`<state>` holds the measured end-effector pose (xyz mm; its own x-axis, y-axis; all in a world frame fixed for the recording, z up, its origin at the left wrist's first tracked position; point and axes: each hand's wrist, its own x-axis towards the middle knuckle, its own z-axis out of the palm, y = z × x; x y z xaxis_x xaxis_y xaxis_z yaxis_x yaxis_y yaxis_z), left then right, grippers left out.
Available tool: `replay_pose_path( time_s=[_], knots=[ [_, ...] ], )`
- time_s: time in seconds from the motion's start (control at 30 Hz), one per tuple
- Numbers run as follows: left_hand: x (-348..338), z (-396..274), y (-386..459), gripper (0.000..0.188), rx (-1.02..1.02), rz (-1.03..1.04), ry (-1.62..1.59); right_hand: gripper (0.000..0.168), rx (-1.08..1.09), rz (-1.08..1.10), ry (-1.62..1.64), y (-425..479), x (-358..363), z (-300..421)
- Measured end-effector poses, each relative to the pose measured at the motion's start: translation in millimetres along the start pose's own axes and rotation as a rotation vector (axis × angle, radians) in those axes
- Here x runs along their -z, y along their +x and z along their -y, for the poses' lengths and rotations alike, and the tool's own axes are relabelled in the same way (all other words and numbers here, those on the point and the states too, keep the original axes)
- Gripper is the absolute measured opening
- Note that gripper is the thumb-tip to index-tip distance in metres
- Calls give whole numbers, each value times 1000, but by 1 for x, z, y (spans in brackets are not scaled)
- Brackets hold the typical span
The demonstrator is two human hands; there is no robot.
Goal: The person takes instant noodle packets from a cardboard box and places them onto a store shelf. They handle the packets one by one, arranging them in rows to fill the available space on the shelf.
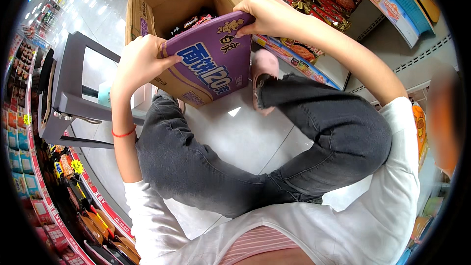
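Note:
A cardboard carton (206, 62) with a purple printed side stands open on the floor in front of me, beyond my bent knees. My left hand (141, 60) grips the near left part of its top edge, thumb on the printed face. At the near right corner, my right hand (257, 14) holds the same edge, with the thumb on the outside. Inside the carton lie dark and pink noodle packets (191, 22), partly hidden by the near wall.
A grey plastic stool (70, 99) stands at the left. Shelves with red noodle packets (305, 3) rise beyond the carton to the right. Another stocked shelf with a red price rail (48, 206) runs along the left. My feet rest on the tiled floor (235, 132).

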<state>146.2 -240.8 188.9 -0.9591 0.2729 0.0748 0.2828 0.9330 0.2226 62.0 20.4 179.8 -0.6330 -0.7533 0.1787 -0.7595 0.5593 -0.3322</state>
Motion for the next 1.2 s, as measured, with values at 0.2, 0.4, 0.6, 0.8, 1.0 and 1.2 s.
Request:
replay_pose_path(
  time_s=[0.2,0.4,0.6,0.8,1.0,1.2],
  knots=[
    [-3,4,0,27,37,-25,-1,24,89,-25,-77,0,0,0],
    [-2,0,-2,27,65,-11,40,25,66,-27,-95,-1,4,6],
    [2,-6,2,27,83,5,9,35,-39,56,-121,6,11,5],
    [-3,3,14,26,11,-44,40,36,-103,-5,-151,14,7,0],
    [0,-2,11,28,18,-25,34,31,57,42,-453,30,3,17],
    [-2,-4,13,24,14,-41,54,27,110,52,-243,41,-4,14]
  ],
)
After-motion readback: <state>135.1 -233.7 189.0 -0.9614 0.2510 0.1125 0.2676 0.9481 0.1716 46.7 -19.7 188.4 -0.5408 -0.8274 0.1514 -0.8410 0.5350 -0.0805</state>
